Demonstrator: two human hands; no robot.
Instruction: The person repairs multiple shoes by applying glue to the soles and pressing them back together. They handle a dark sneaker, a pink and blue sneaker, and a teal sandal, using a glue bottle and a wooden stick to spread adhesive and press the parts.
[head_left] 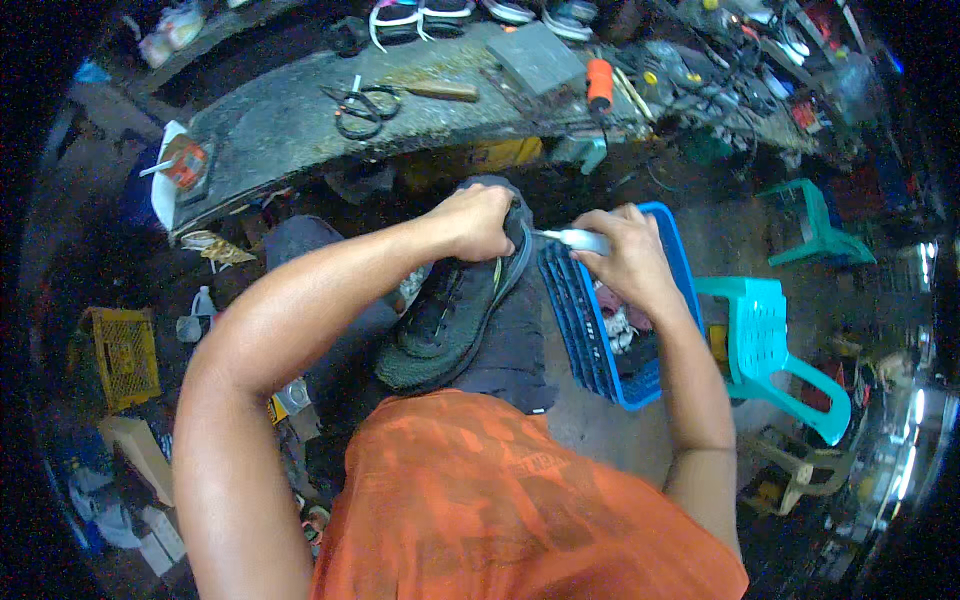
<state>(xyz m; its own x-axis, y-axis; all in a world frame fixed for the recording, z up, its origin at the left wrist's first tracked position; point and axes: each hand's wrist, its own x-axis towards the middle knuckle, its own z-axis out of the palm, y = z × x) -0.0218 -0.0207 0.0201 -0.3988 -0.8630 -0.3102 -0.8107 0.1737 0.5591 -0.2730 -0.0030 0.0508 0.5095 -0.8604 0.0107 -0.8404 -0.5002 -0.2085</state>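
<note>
A dark shoe (440,325) lies across my lap, its toe toward me and its heel pointing away. My left hand (478,226) is closed around the heel end, fingers over the collar. In my right hand (634,258) is a small white squeeze bottle (586,241) with a narrow tip, held sideways. That tip points left and is at the sole edge near the heel; whether it touches I cannot tell. Part of the heel is hidden behind my left hand.
A worn workbench (270,130) spans the far side, bearing black-handled scissors (362,108), a wooden-handled tool (440,91), an orange cylinder (599,82) and several shoes. A blue basket (655,392) with cloth-like items stands right of my legs, beside a turquoise plastic chair (757,325). At left is a yellow crate (125,358).
</note>
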